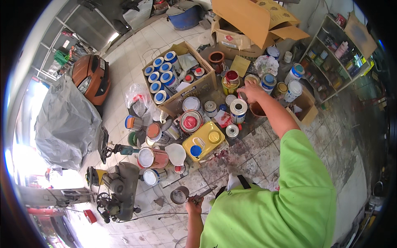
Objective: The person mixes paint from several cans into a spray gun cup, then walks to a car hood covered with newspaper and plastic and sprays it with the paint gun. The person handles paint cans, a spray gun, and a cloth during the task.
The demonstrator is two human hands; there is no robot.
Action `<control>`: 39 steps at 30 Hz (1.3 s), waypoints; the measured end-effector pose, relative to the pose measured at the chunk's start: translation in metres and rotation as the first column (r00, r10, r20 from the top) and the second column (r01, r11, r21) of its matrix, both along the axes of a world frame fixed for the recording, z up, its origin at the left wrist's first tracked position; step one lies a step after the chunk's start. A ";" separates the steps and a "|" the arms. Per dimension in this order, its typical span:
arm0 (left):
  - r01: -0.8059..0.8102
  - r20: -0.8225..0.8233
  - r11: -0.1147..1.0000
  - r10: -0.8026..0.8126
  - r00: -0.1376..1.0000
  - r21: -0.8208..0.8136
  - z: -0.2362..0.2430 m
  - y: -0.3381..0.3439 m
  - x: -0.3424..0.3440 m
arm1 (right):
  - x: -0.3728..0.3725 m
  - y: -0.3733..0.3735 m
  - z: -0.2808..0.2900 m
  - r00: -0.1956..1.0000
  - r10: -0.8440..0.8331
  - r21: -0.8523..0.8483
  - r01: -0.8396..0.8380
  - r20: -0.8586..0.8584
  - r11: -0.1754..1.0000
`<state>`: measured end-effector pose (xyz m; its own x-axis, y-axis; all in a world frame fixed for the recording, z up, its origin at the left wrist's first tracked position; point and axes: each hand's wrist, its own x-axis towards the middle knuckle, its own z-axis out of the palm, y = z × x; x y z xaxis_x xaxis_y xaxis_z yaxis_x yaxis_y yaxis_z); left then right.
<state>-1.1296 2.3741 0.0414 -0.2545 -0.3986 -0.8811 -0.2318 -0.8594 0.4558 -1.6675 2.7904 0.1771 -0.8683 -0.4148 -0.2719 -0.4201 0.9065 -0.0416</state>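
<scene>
My left hand (195, 205) is closed round a dark metal tool that looks like a paint spray gun (205, 192). Beside that hand, an open round cup (179, 195) with a greyish inside sits at the tool's end. My right hand (253, 91) reaches among the paint cans, its fingers curled down on something reddish that they mostly hide. Close to it stand an open can with dark red paint (231, 78), a blue-lidded can (268, 82) and a white can with a round top opening (238, 110). A yellow rectangular tin (205, 139) lies nearer to me.
A cardboard box (194, 91) holds several blue-capped cans. Behind it is a large open carton (244, 47). Shelves (331, 58) stand at the right. On the left are an air compressor (124, 190), a covered vehicle (66, 120) and an orange car part (93, 78). A hose (153, 214) crosses the tiles.
</scene>
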 end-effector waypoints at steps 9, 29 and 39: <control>0.108 -0.104 0.994 -0.109 0.989 -0.019 -0.009 0.027 0.010 | 0.048 0.016 0.044 0.857 0.141 -0.825 0.515 0.495 -0.232; 0.229 -0.167 0.963 -0.251 0.953 -0.142 0.052 0.118 0.065 | 0.434 -0.213 0.009 0.618 0.760 -0.810 -0.541 -0.201 0.226; 0.361 -0.022 0.926 -0.366 0.930 -0.114 0.031 0.150 0.078 | 0.463 -0.162 0.012 0.640 0.724 -0.580 -0.702 -0.258 0.414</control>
